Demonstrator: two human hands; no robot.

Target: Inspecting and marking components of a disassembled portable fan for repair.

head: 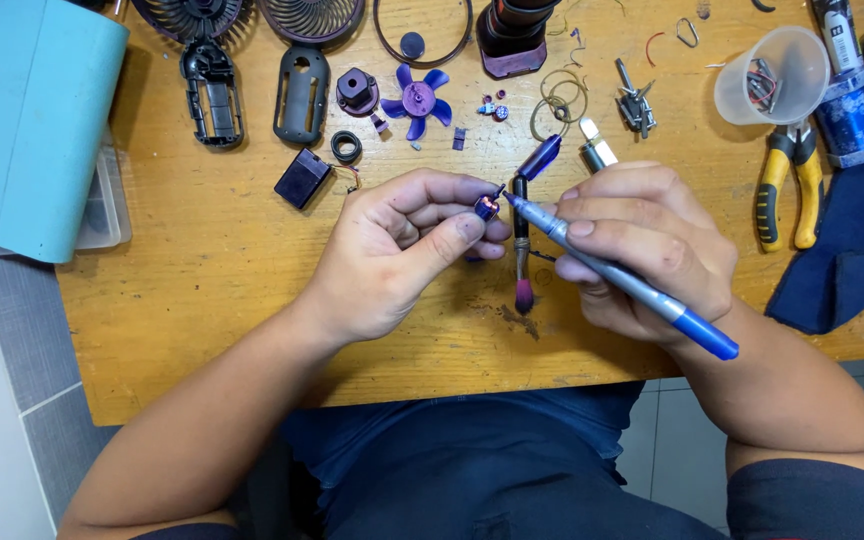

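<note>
Marking a tiny motor core pinched in my fingers

My left hand (392,250) pinches one small, light, probably fragile copper-wound motor core (487,207) by its sides; my right hand (642,245) grips one grey blue-capped pen (612,272), tip touching it. Beyond my hands: one purple fan blade (416,100), one yellow-handled pliers (787,185).

- A wooden table (202,300) with a yellowish, worn top is seen from above; scuffs and dark stains are spread over its surface.
- The table's front edge is shown running across the lower part of the view.
- A floor of grey tiles (2,400) with pale joints is seen to the left and at the lower right.
- A pale strip is seen along the far left edge.
- The scene is lit evenly and brightly; only soft shadows are cast on the wood.
</note>
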